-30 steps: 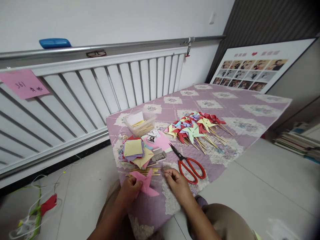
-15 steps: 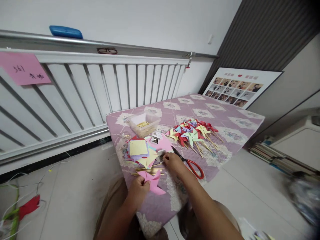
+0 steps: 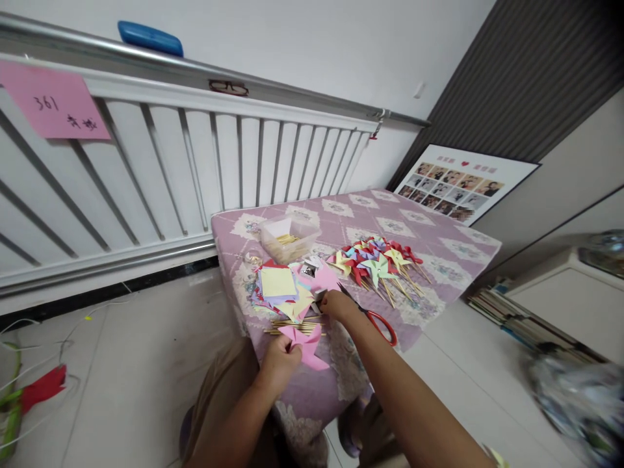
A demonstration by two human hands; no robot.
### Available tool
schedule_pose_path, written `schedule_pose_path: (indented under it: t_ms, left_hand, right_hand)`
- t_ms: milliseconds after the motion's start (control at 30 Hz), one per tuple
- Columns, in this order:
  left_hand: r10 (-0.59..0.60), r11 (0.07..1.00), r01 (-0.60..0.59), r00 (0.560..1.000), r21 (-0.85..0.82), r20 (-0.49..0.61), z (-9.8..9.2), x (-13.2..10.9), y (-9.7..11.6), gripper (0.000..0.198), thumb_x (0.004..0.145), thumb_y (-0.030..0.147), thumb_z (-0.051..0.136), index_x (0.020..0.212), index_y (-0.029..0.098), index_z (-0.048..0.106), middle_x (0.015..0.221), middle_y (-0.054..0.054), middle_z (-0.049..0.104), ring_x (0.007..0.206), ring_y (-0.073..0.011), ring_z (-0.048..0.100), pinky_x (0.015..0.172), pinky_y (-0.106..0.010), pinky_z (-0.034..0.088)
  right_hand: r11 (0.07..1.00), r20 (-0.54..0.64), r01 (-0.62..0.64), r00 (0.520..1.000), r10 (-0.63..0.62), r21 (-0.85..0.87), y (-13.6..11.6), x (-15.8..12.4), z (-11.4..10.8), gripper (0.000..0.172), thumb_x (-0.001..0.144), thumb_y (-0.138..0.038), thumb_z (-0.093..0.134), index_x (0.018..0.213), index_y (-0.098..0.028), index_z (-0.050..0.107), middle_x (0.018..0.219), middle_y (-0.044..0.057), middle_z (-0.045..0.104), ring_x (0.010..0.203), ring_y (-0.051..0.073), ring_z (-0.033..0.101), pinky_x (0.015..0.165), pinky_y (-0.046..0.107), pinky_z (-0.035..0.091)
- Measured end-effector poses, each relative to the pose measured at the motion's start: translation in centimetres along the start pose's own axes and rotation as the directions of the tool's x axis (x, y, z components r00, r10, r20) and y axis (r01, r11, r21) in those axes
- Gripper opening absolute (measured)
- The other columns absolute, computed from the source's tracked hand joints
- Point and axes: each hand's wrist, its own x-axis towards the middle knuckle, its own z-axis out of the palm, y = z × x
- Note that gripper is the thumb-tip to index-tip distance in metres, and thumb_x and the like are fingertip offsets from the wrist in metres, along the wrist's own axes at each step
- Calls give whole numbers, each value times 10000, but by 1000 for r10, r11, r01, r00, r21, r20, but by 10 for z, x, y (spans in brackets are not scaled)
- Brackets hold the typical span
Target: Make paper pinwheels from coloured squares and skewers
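My left hand (image 3: 279,355) is closed on a folded pink paper pinwheel (image 3: 307,344) at the near edge of the purple quilted table (image 3: 414,227). My right hand (image 3: 336,304) reaches forward with its fingers bent over a small metal box (image 3: 318,296) beside the stack of coloured paper squares (image 3: 279,286). What its fingers hold is hidden. Wooden sticks (image 3: 292,324) lie between my hands. Red-handled scissors (image 3: 377,320) lie just right of my right hand.
A heap of finished pinwheels on sticks (image 3: 377,260) lies mid-table. A clear plastic tub with sticks (image 3: 288,237) stands at the back left. A white radiator (image 3: 170,162) runs behind, a photo board (image 3: 458,185) leans at the right, books (image 3: 517,318) lie on the floor.
My right hand moved forward from the table's near edge to the small metal box. My left hand kept the pink pinwheel. The view tilted and shifted.
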Motion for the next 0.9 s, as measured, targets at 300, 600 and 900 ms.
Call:
schedule_pose_path:
  t_ms: [300,600,900]
  left_hand:
    - [24,999,-24,1000,-27,6,-2,-1,1,125,677,239,527,728,164,614,532,63,421,474,-88,300,462,-227,224]
    - [21,1000,-21,999,-20,-25,-3,-1,0,56,653,229,546,622,183,538,528,64,411,496,-90,311,477,-219,243]
    - [-1,1000,1,1000,-15,-12,-1,0,-3,107,667,272,533,611,194,486,509,69,371,472,-89,302,462,-227,225]
  right_hand:
    - [994,57,-89,994,92,-60,-11,-3,0,285,925,-319,573,1173,-178,583,1193,78,608,994,209,624,840,411,536]
    - [998,1,-45,999,45,-48,-7,-19,-8,259,933,-322,559,1146,-181,600,1189,78,614,988,203,624,849,403,533]
    - [997,13,-31,999,32,-68,-14,-12,-6,273,926,-318,571,1165,-185,591,1204,81,604,1000,209,621,847,400,534]
